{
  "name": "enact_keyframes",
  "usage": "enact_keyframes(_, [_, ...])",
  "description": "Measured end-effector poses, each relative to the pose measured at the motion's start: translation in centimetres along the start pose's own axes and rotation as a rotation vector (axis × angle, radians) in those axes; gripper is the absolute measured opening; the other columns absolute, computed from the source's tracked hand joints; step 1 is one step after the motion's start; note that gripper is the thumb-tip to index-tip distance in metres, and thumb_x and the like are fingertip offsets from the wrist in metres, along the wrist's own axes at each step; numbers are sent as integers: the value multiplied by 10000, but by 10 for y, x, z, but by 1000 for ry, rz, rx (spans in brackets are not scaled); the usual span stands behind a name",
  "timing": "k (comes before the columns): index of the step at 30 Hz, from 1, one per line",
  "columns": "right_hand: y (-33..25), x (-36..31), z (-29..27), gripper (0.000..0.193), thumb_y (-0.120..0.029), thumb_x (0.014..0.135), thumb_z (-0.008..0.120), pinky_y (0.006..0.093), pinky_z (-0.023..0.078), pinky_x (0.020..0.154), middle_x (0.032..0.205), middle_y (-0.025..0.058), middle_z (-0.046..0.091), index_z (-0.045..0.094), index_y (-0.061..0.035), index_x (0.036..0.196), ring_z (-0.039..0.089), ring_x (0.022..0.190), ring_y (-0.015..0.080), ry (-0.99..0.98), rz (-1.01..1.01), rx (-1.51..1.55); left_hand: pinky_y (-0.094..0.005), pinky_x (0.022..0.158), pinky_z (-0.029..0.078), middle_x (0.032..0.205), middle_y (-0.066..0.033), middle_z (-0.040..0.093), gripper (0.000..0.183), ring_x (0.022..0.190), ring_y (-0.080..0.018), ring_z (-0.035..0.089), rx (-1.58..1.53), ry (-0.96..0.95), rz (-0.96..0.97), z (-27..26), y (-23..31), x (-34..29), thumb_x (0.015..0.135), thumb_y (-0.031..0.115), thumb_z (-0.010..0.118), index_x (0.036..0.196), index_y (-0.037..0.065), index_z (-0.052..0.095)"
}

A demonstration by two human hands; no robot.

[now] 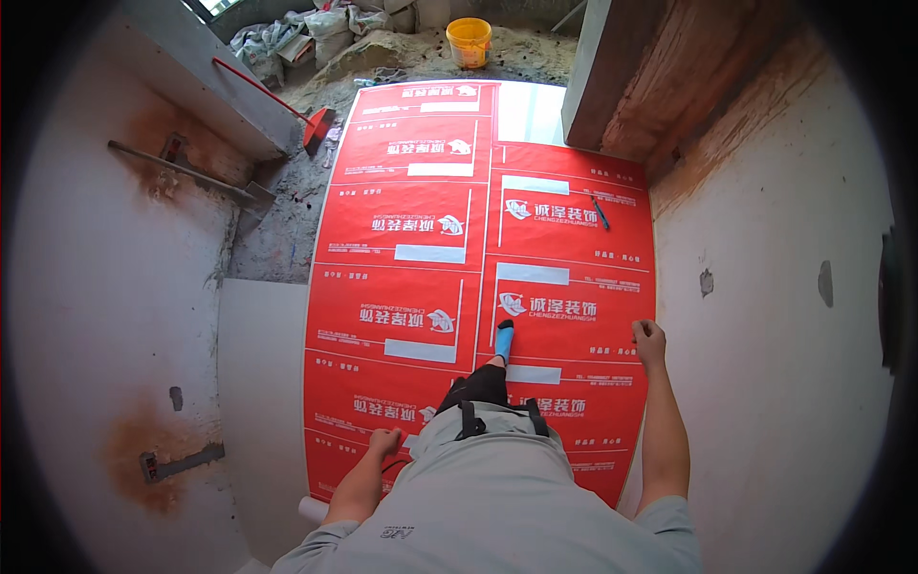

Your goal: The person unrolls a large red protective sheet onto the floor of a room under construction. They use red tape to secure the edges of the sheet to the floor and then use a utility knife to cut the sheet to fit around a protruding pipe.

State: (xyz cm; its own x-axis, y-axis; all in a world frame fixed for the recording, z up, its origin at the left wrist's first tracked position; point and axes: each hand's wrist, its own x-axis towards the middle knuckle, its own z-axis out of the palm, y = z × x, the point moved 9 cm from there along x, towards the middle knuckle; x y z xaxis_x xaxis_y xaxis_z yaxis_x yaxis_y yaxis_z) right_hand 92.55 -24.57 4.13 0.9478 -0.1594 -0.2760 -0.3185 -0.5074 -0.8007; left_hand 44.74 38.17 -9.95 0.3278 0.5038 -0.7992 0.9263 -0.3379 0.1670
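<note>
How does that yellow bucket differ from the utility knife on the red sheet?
The yellow bucket is wide and round; the utility knife is slim and far smaller. The bucket stands upright on rough ground; the knife lies flat on the red sheet. Neither is being held.

A single fisheye view looks steeply down and forward from the left side of the person's head. The grey shirt looms nearest at the lower edge; red sheeting spreads below and ahead, a yellow bucket stands far off near the top, and walls curve at both sides.
</note>
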Motion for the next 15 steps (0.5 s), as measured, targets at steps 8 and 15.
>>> enact_keyframes(8, [43,97,-15,251,-253,889,689,300,494,589,718,52,651,682,-2,903,599,622,124,-219,172,-413,-351,547,492,661,-138,665,476,630,-180,661,-323,-113,179,11,296,81,884,434,637,694,1,691])
enact_keyframes(15, [77,292,7,283,-281,887,679,287,482,473,693,60,635,656,-3,839,613,563,134,-408,358,-460,-291,575,445,682,-41,635,367,623,-95,565,-703,9,250,-76,530,51,965,331,624,806,3,670])
